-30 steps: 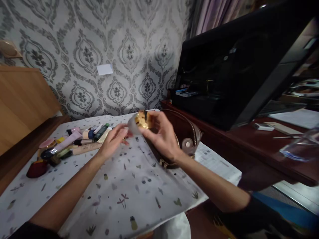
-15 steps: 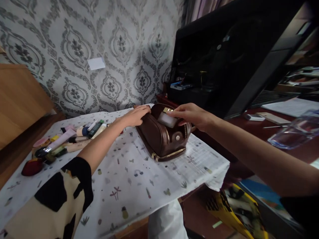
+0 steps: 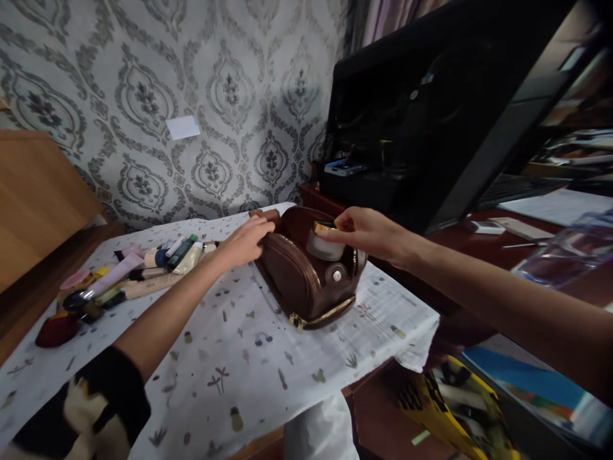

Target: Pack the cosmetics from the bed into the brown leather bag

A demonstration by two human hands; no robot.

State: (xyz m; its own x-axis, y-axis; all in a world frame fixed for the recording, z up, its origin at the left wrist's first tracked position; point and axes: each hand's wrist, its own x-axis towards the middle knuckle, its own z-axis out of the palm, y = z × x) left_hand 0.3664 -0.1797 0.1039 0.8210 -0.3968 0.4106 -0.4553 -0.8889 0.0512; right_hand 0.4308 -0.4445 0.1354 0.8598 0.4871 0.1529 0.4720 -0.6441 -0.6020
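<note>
A brown leather toiletry bag [image 3: 292, 278] with gold zippers stands unzipped on the cloth. My left hand [image 3: 249, 241] is closed on the far left edge of its opening, fingers curled over the leather. Between the thumb and fingers of my right hand [image 3: 357, 230] is a frosted bottle with a gold cap [image 3: 324, 246], held within the mouth of the bag. The bottle's lower end is partly hidden by the bag's front rim. What lies deeper in the bag I cannot see.
Several cosmetic tubes and brushes [image 3: 127, 271] lie in a pile on the left of the patterned white cloth [image 3: 249, 383]. A large black monitor [image 3: 412, 128] stands behind on the right. A clear plastic container [image 3: 565, 249] and a yellow bag [image 3: 445, 409] are at the right.
My left hand has shifted left with the bag's edge, so the opening is wider. The bottle in my right hand stands more upright and shows more of its front.
</note>
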